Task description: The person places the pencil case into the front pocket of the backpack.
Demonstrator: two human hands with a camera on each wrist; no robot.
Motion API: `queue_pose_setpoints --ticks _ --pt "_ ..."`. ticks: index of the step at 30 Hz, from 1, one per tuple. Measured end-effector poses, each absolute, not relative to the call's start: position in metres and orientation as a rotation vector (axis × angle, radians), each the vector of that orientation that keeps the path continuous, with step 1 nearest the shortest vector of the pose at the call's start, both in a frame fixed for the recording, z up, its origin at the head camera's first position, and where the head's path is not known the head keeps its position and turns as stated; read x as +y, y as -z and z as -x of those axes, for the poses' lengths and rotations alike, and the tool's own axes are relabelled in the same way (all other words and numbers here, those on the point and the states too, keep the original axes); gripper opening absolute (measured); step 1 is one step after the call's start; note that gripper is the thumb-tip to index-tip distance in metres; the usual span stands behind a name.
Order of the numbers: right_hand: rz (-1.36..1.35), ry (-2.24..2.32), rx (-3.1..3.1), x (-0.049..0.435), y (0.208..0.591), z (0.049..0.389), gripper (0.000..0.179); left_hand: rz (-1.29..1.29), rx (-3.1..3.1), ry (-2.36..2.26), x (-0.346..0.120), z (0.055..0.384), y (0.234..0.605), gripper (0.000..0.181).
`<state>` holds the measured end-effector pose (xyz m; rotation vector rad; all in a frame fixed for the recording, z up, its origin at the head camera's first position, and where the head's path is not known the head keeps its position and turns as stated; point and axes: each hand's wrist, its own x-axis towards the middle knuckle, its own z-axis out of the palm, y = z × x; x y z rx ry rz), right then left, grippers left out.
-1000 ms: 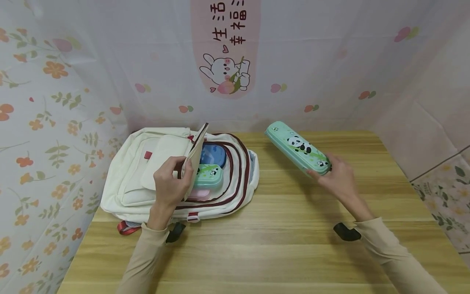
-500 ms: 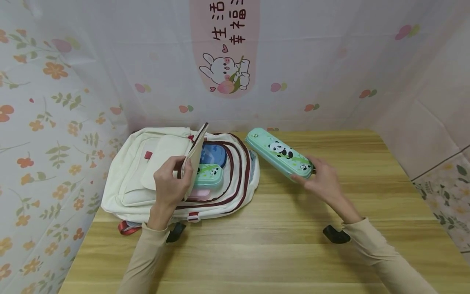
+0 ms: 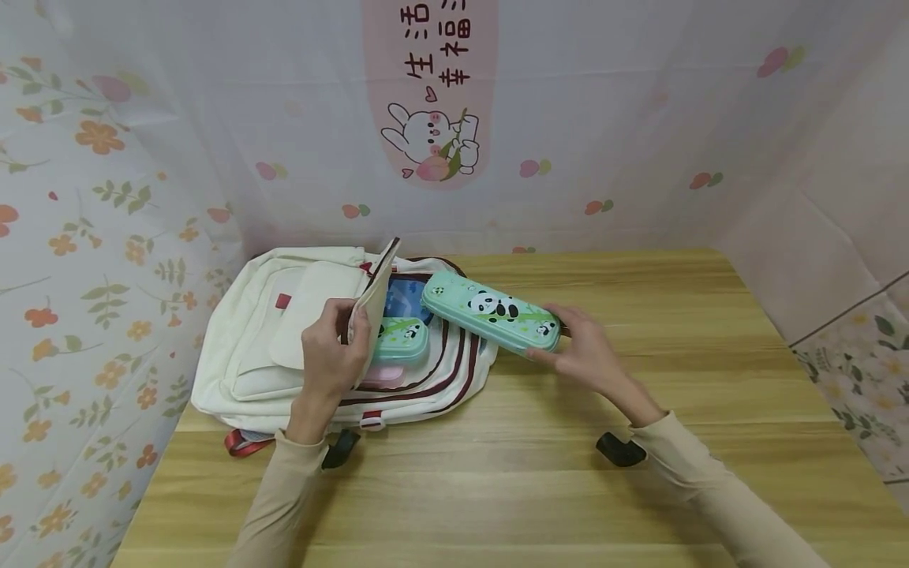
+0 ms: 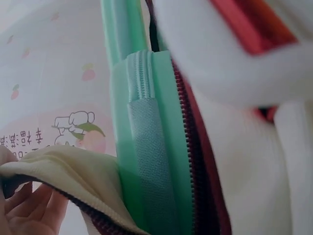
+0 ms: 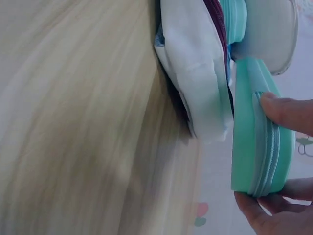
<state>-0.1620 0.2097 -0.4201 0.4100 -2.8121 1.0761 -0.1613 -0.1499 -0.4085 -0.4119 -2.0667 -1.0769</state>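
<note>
A cream backpack [image 3: 284,315] with dark red zips lies on the table, its front compartment unzipped. My left hand [image 3: 334,347] pinches the edge of its flap [image 4: 88,181] and holds it raised. Inside the compartment sit a mint pencil case [image 3: 403,339] with pandas, a blue case [image 3: 406,300] and a pink item [image 3: 385,375]. My right hand [image 3: 585,347] grips another mint panda pencil case [image 5: 259,132] by one end, thumb along its zip side. The far end of that case overlaps the compartment's opening and the blue case in the head view.
The wooden table [image 3: 497,489] extends to the front and right of the backpack. A printed cloth [image 3: 604,118] hangs along the back and sides. A red strap loop [image 3: 243,443] sticks out at the backpack's lower left.
My right hand has carried the pencil case leftward and slightly down, from over the table to over the backpack's opening. The left hand keeps holding the flap in place.
</note>
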Motion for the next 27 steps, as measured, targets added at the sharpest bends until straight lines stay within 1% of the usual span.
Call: queue_pose_setpoints --ticks 8,16,27 --pt "-0.419 -1.261 -2.749 0.191 0.420 0.178 0.080 0.390 -2.120 1.141 -0.153 0.159 0.410 0.011" --pt "-0.404 -1.394 -2.759 0.189 0.417 0.200 0.078 0.374 -2.122 1.180 -0.155 0.159 0.409 0.013" --pt "-0.529 -1.277 -2.845 0.179 0.409 0.225 0.079 0.358 -2.050 1.237 -0.153 0.160 0.408 0.007"
